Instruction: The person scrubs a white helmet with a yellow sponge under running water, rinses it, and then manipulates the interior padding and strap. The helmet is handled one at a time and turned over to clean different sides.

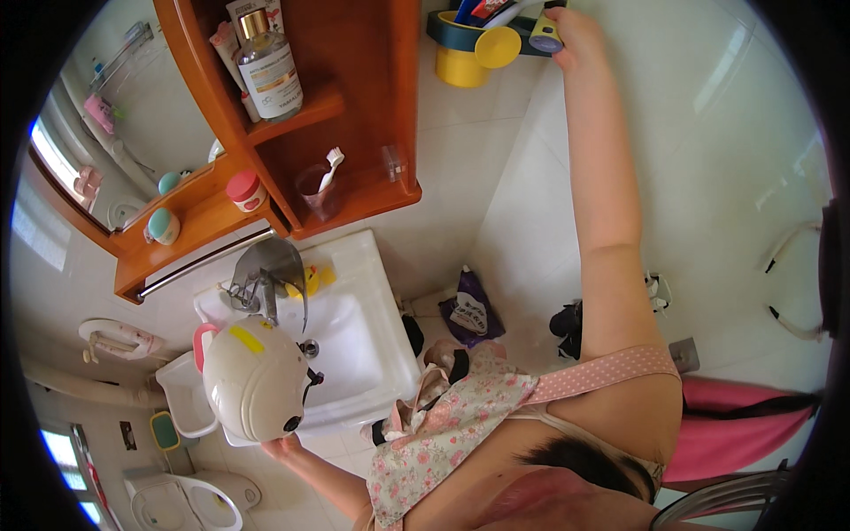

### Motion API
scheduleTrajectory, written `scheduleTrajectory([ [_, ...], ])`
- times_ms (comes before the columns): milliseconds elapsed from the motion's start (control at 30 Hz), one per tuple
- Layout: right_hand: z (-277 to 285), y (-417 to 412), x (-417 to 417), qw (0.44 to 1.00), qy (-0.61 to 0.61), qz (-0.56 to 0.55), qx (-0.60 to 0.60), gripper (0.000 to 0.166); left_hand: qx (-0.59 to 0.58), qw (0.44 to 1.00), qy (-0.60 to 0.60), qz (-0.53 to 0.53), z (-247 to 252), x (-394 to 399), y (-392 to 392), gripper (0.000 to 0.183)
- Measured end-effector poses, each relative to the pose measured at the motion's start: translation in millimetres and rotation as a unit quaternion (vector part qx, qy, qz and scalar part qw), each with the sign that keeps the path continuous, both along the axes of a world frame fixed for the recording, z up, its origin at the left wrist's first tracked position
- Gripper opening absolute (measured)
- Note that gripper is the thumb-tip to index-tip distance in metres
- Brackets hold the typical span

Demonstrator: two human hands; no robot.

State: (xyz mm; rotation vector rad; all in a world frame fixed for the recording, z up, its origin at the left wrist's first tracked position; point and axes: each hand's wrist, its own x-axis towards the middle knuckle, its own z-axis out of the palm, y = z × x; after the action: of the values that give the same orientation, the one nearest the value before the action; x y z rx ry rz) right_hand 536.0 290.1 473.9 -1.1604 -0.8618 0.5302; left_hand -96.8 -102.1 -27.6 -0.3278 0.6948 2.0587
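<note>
A white helmet [255,381] with a yellow stripe and a dark chin strap is in my left hand [281,449], tilted over the left part of the white washbasin [392,345]. My fingers are mostly hidden under its lower rim. High on the tiled wall, my right arm is stretched up to a dark green and yellow wall holder [463,33]. The fingers of my right hand [579,36] are around a yellow cylindrical object [546,36] with a grey end, beside the holder. The top of that object is cut off by the frame edge.
A faucet [265,292] and a yellow rubber duck [311,282] are at the basin's back. Above hangs a wooden cabinet [372,206] with bottles, a toothbrush cup [317,192] and a mirror [139,113]. A purple bag [470,312] lies low by the wall; a toilet [192,501] stands lower left.
</note>
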Motion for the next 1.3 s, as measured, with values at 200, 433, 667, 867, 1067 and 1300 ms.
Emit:
scheduleTrajectory([
  [200, -0.1, 0.4, -16.8, 0.974, -0.15, -0.166, 0.024, 0.02, 0.062, 0.997, -0.035, -0.005, -17.9, -11.6, -10.1, 0.039],
  [433, -1.5, 7.7, 38.2, 0.879, -0.285, -0.338, 0.179, 0.03, 0.088, 0.994, -0.059, 0.0, 2.0, 2.1, -7.9, 0.041],
  [667, -34.8, -52.1, -20.3, 0.897, -0.216, -0.255, 0.289, 0.024, -0.064, 0.993, 0.059, 0.078, 38.8, 37.9, -1.4, 0.044],
  [867, -160.5, -151.2, -150.3, 0.887, -0.248, -0.127, 0.369, 0.019, 0.132, 0.99, -0.013, 0.044, 53.6, 31.8, -4.6, 0.041],
  [1067, -313.2, -202.6, -238.6, 0.847, -0.349, 0.382, 0.12, 0.016, 0.184, 0.981, -0.037, 0.039, 79.8, 42.4, -4.1, 0.039],
  [1300, -444.0, -193.3, -347.4, 0.781, -0.203, 0.58, -0.109, 0.032, 0.176, 0.981, -0.078, 0.033, 126.2, 64.3, 7.0, 0.038],
])
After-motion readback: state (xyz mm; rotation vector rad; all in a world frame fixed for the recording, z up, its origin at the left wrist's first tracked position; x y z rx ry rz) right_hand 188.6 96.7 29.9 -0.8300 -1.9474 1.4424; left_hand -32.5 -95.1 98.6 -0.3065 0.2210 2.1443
